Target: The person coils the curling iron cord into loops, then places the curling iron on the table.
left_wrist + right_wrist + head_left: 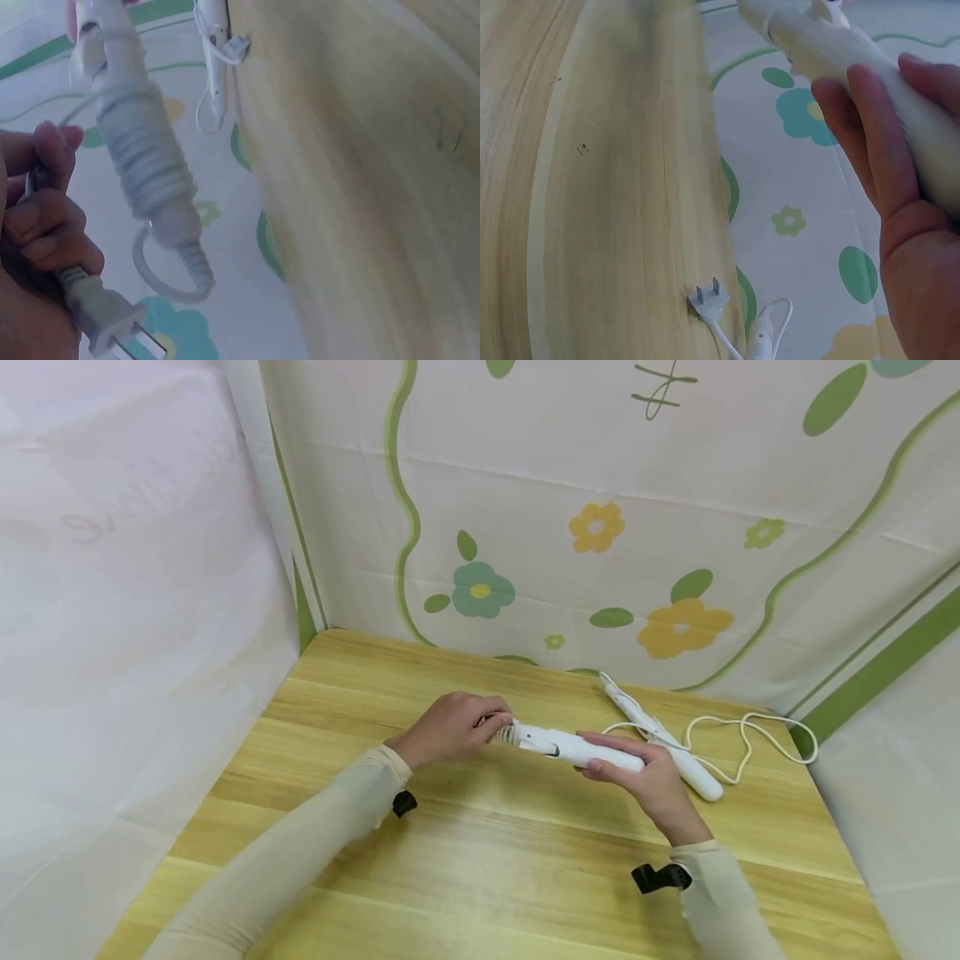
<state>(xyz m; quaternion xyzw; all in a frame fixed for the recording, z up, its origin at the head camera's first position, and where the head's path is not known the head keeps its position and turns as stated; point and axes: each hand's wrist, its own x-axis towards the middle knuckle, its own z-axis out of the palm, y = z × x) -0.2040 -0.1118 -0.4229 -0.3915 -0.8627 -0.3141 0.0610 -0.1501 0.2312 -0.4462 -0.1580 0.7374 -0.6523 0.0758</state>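
My right hand [654, 781] grips the thick smooth end of a white hair iron [555, 745], which is held over the table. Turns of its power cord [150, 157] are wound round the other end, as the left wrist view shows. My left hand [450, 727] is beside that end and pinches the cord between thumb and fingers. A two-pin plug [105, 309] pokes out below the curled fingers of this hand. In the right wrist view, fingers [885, 142] lie along the iron's body.
A second white hair iron [686, 768] lies at the back right of the wooden table [465, 877], its loose cord [742, 727] looping off to the right. Its plug [709, 300] rests near the table edge. A flower-printed cloth [525, 468] hangs behind the table.
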